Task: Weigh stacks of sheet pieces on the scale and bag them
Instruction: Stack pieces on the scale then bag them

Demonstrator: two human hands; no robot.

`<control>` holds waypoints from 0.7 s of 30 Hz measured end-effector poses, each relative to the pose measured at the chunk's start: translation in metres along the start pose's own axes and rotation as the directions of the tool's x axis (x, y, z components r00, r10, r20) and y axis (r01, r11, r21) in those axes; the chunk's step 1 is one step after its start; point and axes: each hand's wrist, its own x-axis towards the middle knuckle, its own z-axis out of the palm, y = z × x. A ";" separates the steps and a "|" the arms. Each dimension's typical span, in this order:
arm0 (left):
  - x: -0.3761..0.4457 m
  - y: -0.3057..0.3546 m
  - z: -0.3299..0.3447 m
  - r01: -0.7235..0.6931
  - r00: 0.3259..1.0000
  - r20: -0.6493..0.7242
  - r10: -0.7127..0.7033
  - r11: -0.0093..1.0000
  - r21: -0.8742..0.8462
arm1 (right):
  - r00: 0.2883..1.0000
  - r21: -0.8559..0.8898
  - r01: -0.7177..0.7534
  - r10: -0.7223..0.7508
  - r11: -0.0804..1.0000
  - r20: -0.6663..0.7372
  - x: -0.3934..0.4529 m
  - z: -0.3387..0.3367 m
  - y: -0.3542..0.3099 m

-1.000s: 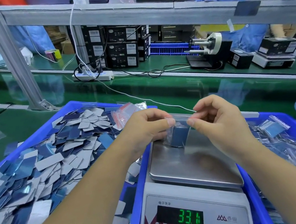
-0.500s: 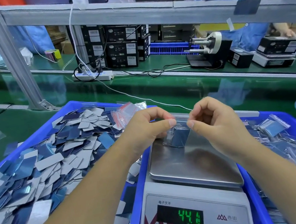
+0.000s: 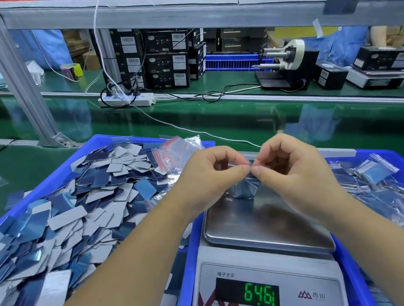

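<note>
Left hand (image 3: 207, 175), right hand (image 3: 287, 165) pinch bag (image 3: 245, 188) of sheet pieces over scale (image 3: 259, 223); left bin (image 3: 84, 150) holds loose pieces.

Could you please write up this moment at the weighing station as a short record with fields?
Left hand: pinches the red zip strip of the small bag
Right hand: pinches the same strip, fingertips meeting the left hand's
Bag contents: bluish sheet pieces
Bag position: low over the far end of the scale pan; contact cannot be told
Scale display: green digits lit
Left tray: heap of loose blue and grey pieces, empty zip bags at its far corner
Right tray: filled bags
</note>
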 end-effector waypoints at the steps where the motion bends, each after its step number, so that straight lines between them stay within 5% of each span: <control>1: 0.000 0.000 0.000 -0.001 1.000 0.003 0.001 1.000 0.009 | 1.000 0.002 0.003 -0.003 1.000 -0.002 0.000 0.000 -0.001; 21: 0.000 0.002 -0.006 0.034 0.999 -0.040 -0.035 0.999 -0.014 | 1.000 0.008 -0.007 0.007 1.000 -0.023 0.005 -0.009 0.002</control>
